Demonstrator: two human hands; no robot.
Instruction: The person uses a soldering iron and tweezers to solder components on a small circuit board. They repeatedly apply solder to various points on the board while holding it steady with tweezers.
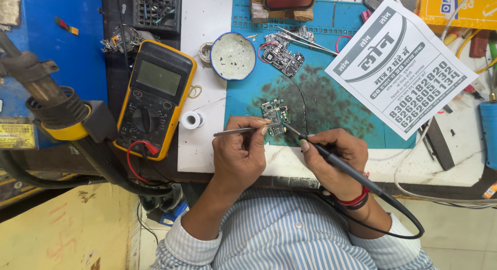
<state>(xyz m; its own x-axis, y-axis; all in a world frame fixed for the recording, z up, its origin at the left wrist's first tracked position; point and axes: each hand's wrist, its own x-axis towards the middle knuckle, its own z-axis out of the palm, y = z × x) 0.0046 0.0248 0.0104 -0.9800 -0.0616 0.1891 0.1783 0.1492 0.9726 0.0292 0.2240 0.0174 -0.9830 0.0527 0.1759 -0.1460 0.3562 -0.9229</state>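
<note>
A small green circuit board (274, 115) lies on the blue work mat (331, 104). My left hand (239, 153) grips metal tweezers (243, 130) whose tips rest at the board's near edge. My right hand (334, 156) holds a black soldering iron (336, 161) like a pen, its tip touching the board's right side. The iron's black cable (409, 218) loops back past my right wrist. A second, larger circuit board (282, 55) with red wires lies farther back on the mat.
A yellow multimeter (155, 96) sits left of the mat, with a solder spool (191, 120) beside it. A round white dish (233, 56) and spare tweezers (305, 40) lie at the back. A printed paper flyer (398, 68) covers the mat's right side. A hot-air tool (52, 109) hangs at left.
</note>
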